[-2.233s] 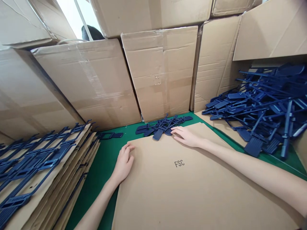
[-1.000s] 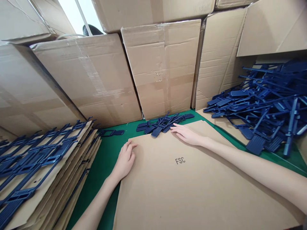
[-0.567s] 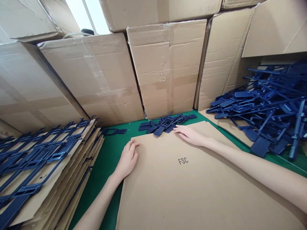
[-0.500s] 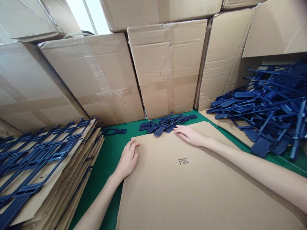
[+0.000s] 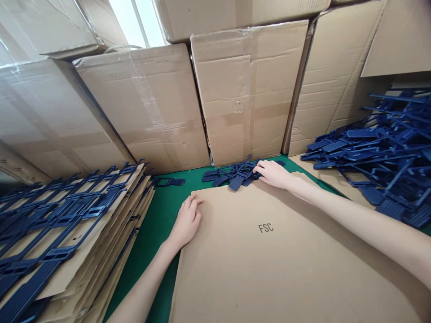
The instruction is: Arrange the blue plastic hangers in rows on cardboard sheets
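A flat brown cardboard sheet (image 5: 269, 264) printed "FSC" lies on the green table (image 5: 151, 229) in front of me. My left hand (image 5: 186, 220) rests open on the sheet's far left corner, fingers flat. My right hand (image 5: 273, 173) reaches past the sheet's far edge onto a small pile of dark blue plastic parts (image 5: 235, 174); its fingers curl on the parts, and whether they grip one is unclear.
Taped cardboard boxes (image 5: 249, 89) wall off the back. At the left, a stack of cardboard sheets (image 5: 84, 251) carries rows of blue parts (image 5: 63, 215). A big heap of blue parts (image 5: 380, 148) fills the right. One loose blue part (image 5: 168, 181) lies on the green surface.
My right hand has moved forward off the sheet's far edge onto the small pile of blue parts. The left hand stays on the corner. The view has shifted slightly.
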`<state>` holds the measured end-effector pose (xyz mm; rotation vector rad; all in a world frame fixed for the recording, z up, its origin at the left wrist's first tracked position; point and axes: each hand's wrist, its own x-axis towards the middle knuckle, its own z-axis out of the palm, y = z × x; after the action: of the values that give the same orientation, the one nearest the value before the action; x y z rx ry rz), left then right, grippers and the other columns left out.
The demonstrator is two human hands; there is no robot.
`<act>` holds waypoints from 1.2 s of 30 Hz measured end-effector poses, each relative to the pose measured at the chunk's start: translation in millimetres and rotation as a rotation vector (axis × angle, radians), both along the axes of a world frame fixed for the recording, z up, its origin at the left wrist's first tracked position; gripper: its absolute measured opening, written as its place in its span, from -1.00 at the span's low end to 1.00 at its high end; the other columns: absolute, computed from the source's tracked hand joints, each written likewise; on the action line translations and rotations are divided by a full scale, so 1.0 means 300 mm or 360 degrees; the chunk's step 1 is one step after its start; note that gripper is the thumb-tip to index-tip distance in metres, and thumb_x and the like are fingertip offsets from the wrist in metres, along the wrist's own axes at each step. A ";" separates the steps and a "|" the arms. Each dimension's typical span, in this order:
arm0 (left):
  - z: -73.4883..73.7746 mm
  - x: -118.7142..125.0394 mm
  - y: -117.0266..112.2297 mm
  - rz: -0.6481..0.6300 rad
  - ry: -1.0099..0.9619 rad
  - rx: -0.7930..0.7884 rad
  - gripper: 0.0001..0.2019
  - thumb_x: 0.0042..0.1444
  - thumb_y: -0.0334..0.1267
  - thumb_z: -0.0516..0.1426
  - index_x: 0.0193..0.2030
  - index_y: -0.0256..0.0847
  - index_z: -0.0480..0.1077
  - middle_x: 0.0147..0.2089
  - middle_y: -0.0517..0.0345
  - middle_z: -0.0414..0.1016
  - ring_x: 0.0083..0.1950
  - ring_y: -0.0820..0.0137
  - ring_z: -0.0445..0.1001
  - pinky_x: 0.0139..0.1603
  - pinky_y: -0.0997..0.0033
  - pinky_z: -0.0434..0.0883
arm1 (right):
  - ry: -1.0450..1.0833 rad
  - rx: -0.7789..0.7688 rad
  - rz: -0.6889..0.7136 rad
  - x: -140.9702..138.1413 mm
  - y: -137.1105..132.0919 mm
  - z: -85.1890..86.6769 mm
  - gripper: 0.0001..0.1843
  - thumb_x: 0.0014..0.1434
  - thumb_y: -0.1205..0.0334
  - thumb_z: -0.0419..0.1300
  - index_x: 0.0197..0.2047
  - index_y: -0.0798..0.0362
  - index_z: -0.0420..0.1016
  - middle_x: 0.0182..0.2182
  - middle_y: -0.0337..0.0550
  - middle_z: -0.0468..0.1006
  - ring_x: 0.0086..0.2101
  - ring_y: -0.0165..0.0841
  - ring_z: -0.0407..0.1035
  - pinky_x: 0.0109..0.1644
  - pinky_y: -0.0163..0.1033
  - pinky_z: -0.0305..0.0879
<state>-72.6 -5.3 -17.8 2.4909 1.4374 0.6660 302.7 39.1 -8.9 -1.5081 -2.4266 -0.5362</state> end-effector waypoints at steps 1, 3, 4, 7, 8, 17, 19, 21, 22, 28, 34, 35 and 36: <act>0.001 0.000 0.000 0.0003 0.0005 -0.0002 -0.67 0.19 -0.40 -0.11 0.04 -0.21 0.31 0.31 -0.10 0.13 0.38 0.16 0.03 0.31 0.00 0.12 | -0.0016 0.0013 -0.0022 -0.004 0.008 0.001 -0.78 0.15 0.36 0.16 -0.10 0.07 0.40 -0.15 -0.01 0.42 -0.13 -0.16 0.32 -0.10 -0.13 0.19; 0.003 -0.001 -0.002 0.0004 0.0018 -0.0008 -0.66 0.19 -0.40 -0.12 0.05 -0.22 0.30 0.32 -0.11 0.13 0.38 0.16 0.03 0.31 -0.01 0.11 | -0.0010 0.0067 -0.0077 -0.019 0.018 -0.005 -0.79 0.13 0.36 0.19 -0.13 0.07 0.39 -0.17 -0.02 0.42 -0.14 -0.17 0.30 -0.12 -0.15 0.16; 0.005 -0.001 -0.003 0.0002 0.0022 -0.0010 -0.66 0.20 -0.40 -0.12 0.06 -0.22 0.30 0.32 -0.11 0.13 0.38 0.16 0.03 0.32 -0.02 0.11 | -0.0002 0.0097 -0.0098 -0.027 0.019 -0.011 -0.80 0.13 0.37 0.19 -0.13 0.07 0.39 -0.18 -0.02 0.43 -0.14 -0.17 0.30 -0.12 -0.16 0.16; 0.012 -0.001 -0.008 -0.0006 0.0018 -0.0010 -0.66 0.20 -0.40 -0.12 0.06 -0.21 0.30 0.31 -0.09 0.14 0.38 0.15 0.03 0.31 -0.03 0.11 | -0.0009 0.0151 -0.0108 -0.049 0.017 -0.024 -0.81 0.18 0.40 0.13 -0.11 0.09 0.40 -0.19 0.00 0.45 -0.13 -0.16 0.29 -0.11 -0.15 0.14; 0.014 0.000 -0.010 -0.0005 0.0012 -0.0009 -0.66 0.20 -0.39 -0.12 0.05 -0.21 0.30 0.31 -0.08 0.14 0.38 0.15 0.03 0.31 -0.03 0.11 | -0.0016 0.0161 -0.0088 -0.053 0.015 -0.025 -0.82 0.20 0.38 0.12 -0.11 0.09 0.41 -0.19 0.01 0.46 -0.13 -0.15 0.29 -0.10 -0.13 0.14; 0.013 -0.005 -0.007 -0.0023 -0.0034 0.0012 -0.67 0.18 -0.40 -0.10 0.05 -0.18 0.31 0.31 -0.07 0.14 0.37 0.14 0.05 0.30 -0.05 0.13 | 0.0414 0.0315 0.0240 -0.093 0.002 0.008 -0.74 0.30 0.28 0.02 -0.11 0.01 0.53 -0.13 0.00 0.53 -0.05 -0.13 0.32 -0.05 -0.06 0.20; 0.016 -0.003 -0.008 -0.0018 -0.0010 -0.0003 -0.66 0.19 -0.40 -0.11 0.05 -0.20 0.30 0.32 -0.09 0.12 0.38 0.13 0.03 0.30 -0.04 0.12 | 0.0525 0.0363 0.0227 -0.107 -0.002 0.024 -0.74 0.31 0.26 0.02 -0.17 0.02 0.55 -0.11 -0.01 0.54 -0.05 -0.14 0.34 -0.04 -0.07 0.22; 0.022 -0.001 -0.011 -0.0007 0.0014 -0.0027 -0.66 0.20 -0.39 -0.12 0.06 -0.22 0.30 0.33 -0.11 0.11 0.39 0.12 0.01 0.31 -0.04 0.12 | 0.0659 0.0371 0.0130 -0.116 -0.005 0.048 -0.72 0.32 0.24 0.01 -0.23 0.03 0.55 -0.20 -0.05 0.57 -0.15 -0.18 0.40 -0.08 -0.10 0.24; 0.024 0.000 -0.012 -0.0001 0.0021 -0.0037 -0.66 0.20 -0.39 -0.13 0.06 -0.22 0.29 0.33 -0.11 0.10 0.39 0.12 0.01 0.31 -0.04 0.11 | 0.0724 0.0349 0.0068 -0.117 -0.007 0.062 -0.72 0.32 0.24 0.00 -0.24 0.04 0.55 -0.26 -0.08 0.58 -0.23 -0.21 0.42 -0.11 -0.12 0.25; 0.022 -0.003 -0.011 -0.0005 0.0008 -0.0021 -0.68 0.21 -0.39 -0.13 0.05 -0.20 0.29 0.31 -0.10 0.12 0.38 0.12 0.04 0.29 -0.06 0.13 | 0.0642 -0.0091 0.0233 -0.098 -0.015 0.100 -0.84 0.21 0.26 0.12 -0.27 0.02 0.54 -0.27 -0.15 0.54 -0.30 -0.30 0.44 -0.21 -0.25 0.31; 0.019 -0.007 -0.006 -0.0042 -0.0003 -0.0002 -0.68 0.21 -0.41 -0.14 0.04 -0.19 0.28 0.33 -0.08 0.09 0.38 0.15 0.02 0.31 -0.05 0.12 | 0.0331 -0.0309 0.0249 -0.109 -0.027 0.064 -0.77 0.12 0.30 0.20 -0.13 -0.07 0.53 -0.19 -0.17 0.55 -0.21 -0.23 0.45 -0.20 -0.23 0.33; 0.020 -0.006 -0.007 -0.0038 -0.0005 -0.0002 -0.68 0.21 -0.41 -0.14 0.04 -0.19 0.27 0.33 -0.08 0.09 0.38 0.15 0.02 0.31 -0.05 0.12 | 0.0322 -0.0313 0.0222 -0.114 -0.027 0.059 -0.77 0.14 0.29 0.18 -0.12 -0.09 0.54 -0.20 -0.18 0.56 -0.22 -0.23 0.46 -0.22 -0.24 0.33; 0.021 -0.005 -0.008 -0.0034 -0.0007 -0.0003 -0.68 0.21 -0.40 -0.14 0.05 -0.19 0.28 0.33 -0.08 0.09 0.38 0.15 0.03 0.31 -0.04 0.12 | 0.0325 -0.0296 0.0197 -0.120 -0.027 0.054 -0.77 0.17 0.28 0.16 -0.11 -0.10 0.54 -0.20 -0.19 0.56 -0.22 -0.23 0.46 -0.23 -0.25 0.33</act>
<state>-74.1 -7.7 -11.5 2.4978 1.4075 0.6656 266.8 31.1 7.4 -1.3905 -2.4421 -0.1271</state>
